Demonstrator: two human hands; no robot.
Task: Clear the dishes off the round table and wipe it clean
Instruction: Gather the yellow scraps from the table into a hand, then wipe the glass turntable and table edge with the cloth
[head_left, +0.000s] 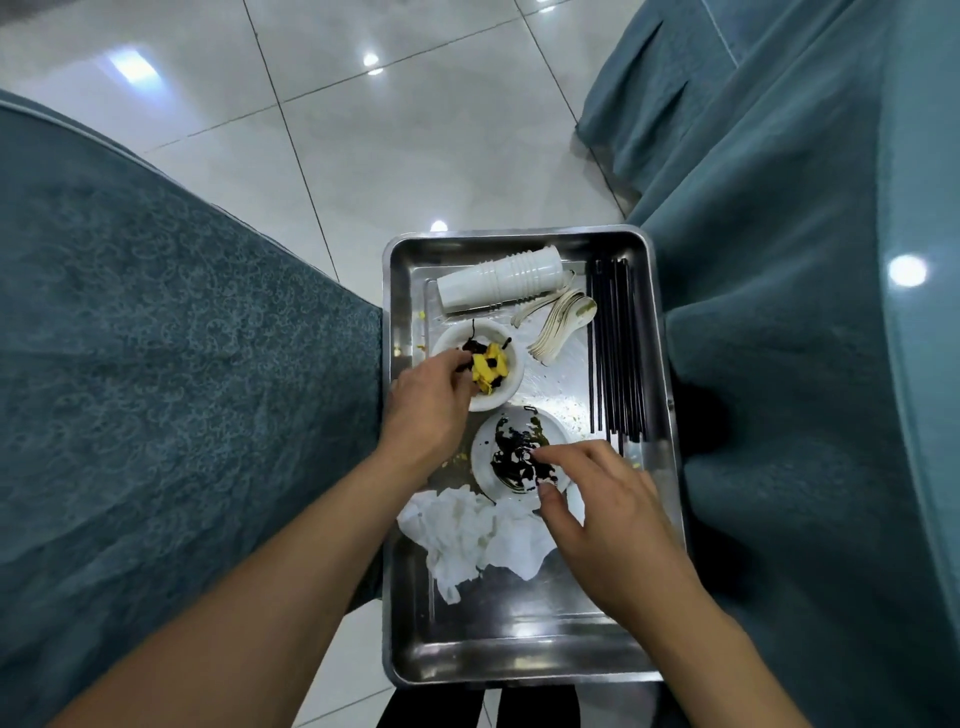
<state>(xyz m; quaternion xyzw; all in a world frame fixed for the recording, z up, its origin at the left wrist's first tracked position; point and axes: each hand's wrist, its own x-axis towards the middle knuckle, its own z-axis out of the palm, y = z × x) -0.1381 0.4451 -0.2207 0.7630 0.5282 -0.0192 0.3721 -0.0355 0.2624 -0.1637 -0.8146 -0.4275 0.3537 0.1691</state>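
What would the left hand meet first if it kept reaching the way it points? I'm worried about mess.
Probably the yellow scraps in the far bowl; the left hand already has its fingertips at them. Depth is hard to judge.

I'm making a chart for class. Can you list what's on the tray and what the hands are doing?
tray: metal tray, held between blue-covered tables
far end: stacked white cups, white spoons
right side: black chopsticks
near end: crumpled white napkins
left hand: on the bowl of yellow scraps
right hand: pinches the dark-sauced bowl
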